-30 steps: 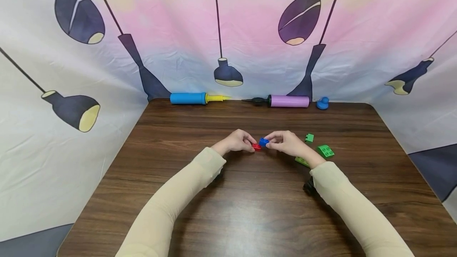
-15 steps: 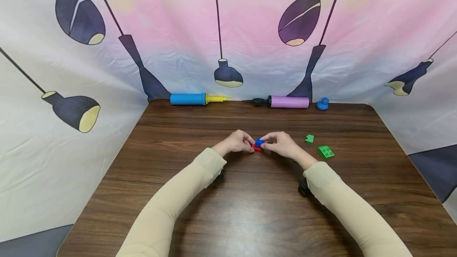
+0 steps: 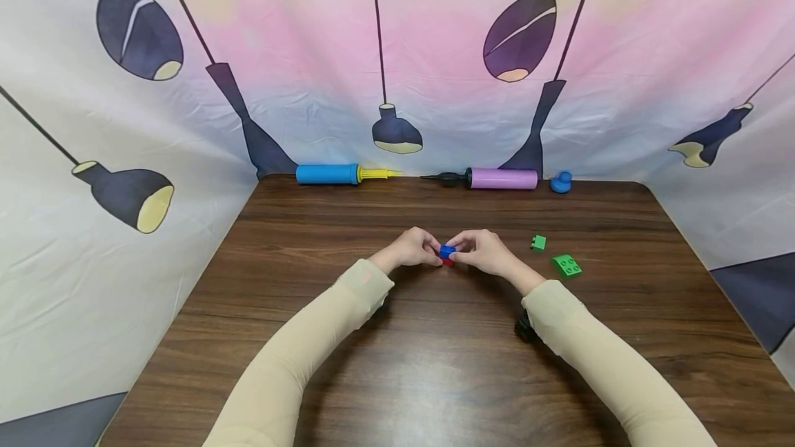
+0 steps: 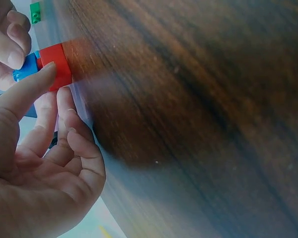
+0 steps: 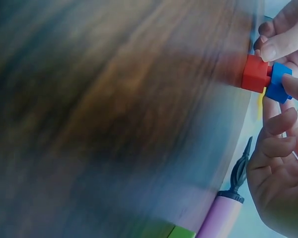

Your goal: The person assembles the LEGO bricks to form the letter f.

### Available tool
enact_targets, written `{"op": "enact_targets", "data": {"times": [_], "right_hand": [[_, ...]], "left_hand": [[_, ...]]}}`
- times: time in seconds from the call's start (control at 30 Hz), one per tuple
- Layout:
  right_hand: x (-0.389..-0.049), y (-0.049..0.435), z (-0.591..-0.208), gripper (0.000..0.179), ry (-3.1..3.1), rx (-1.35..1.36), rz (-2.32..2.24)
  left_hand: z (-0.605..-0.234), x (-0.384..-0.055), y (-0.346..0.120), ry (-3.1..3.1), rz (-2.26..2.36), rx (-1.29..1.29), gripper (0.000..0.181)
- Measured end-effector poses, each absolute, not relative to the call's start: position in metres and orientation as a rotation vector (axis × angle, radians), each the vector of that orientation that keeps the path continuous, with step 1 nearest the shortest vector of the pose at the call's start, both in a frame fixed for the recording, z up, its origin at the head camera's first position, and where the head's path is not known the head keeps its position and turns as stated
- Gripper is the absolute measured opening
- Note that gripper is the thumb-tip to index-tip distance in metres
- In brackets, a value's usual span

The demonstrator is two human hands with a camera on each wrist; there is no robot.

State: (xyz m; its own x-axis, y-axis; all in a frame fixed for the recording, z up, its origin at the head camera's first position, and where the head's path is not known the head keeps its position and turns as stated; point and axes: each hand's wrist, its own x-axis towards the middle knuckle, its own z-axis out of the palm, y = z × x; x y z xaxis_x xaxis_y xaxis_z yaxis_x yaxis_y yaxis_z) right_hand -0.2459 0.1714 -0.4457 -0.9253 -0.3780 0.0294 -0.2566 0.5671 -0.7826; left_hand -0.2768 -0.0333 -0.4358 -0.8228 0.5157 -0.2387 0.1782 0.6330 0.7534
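Note:
In the head view, my left hand [image 3: 410, 248] and right hand [image 3: 487, 252] meet above the middle of the table. My left hand pinches a red toy brick [image 4: 55, 64], its thumb lying across one side in the left wrist view. A blue toy brick [image 5: 278, 82] is pinched by my right thumb and fingers, just above the red one. In the right wrist view, red studs show in a narrow gap between the two bricks, which line up. Fingers cover part of both bricks.
Two green bricks, a small one [image 3: 538, 243] and a larger one [image 3: 567, 265], lie right of my right hand. Along the table's back edge are a blue hand pump [image 3: 327, 173], a purple hand pump [image 3: 503, 179] and a small rounded blue object [image 3: 561, 183]. Behind hangs a printed cloth [image 3: 323, 54].
My right hand has moved left, bringing the blue brick from beside the red brick to on top of it. The left hand has stayed in place. A lime-green piece is now hidden by the right arm.

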Motion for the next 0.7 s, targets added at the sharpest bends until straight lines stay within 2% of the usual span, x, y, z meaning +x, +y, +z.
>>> {"op": "enact_targets", "data": {"times": [0.7], "right_hand": [[-0.2484, 0.1633, -0.4455, 0.011, 2.697, -0.458, -1.243]], "left_hand": [[-0.4351, -0.2774, -0.0343, 2.433, 1.036, 0.566, 0.02]]}}
